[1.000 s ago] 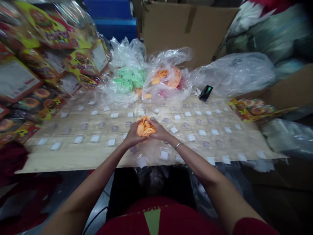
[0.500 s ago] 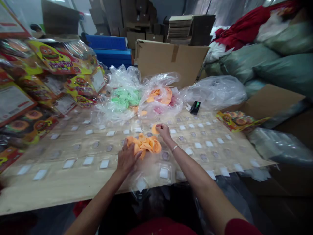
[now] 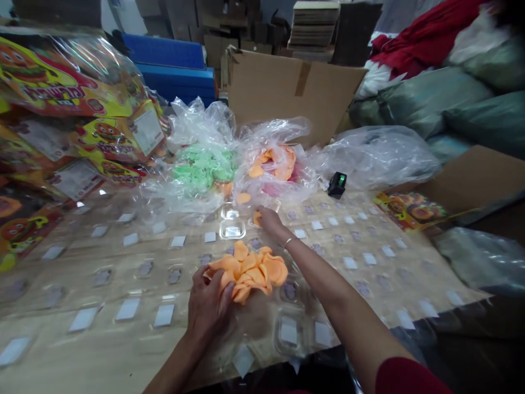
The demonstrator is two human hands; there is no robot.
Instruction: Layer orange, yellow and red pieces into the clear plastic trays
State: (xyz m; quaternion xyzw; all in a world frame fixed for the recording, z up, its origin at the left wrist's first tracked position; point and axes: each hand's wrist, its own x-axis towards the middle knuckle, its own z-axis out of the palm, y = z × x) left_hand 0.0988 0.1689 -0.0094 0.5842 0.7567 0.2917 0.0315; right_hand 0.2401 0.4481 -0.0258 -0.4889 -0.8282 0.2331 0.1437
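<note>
My left hand (image 3: 208, 306) is closed on the near-left side of a loose bunch of soft, thin orange pieces (image 3: 252, 271), just above the table. Farther off, my right hand (image 3: 269, 223) reaches over the rows and pinches a single orange piece (image 3: 257, 218), whose outline is partly hidden by the fingers. Beside that hand, to its left, lies a small clear plastic tray (image 3: 232, 230) with a pale insert. Similar trays cover the table in rows, some with white squares (image 3: 289, 331), others with small greyish pieces (image 3: 290, 291).
Clear bags of green pieces (image 3: 200, 167) and orange pieces (image 3: 283, 161) lie at the back, before a large cardboard box (image 3: 287, 98). A black tape dispenser (image 3: 337, 185) stands right of them. Wrapped printed packages (image 3: 61, 93) are stacked left; an open carton (image 3: 479, 186) stands right.
The view has shifted closer and turned slightly, so the table looks larger. My right hand still pinches an orange piece, now more covered by its fingers. The left hand keeps hold of the orange bunch.
</note>
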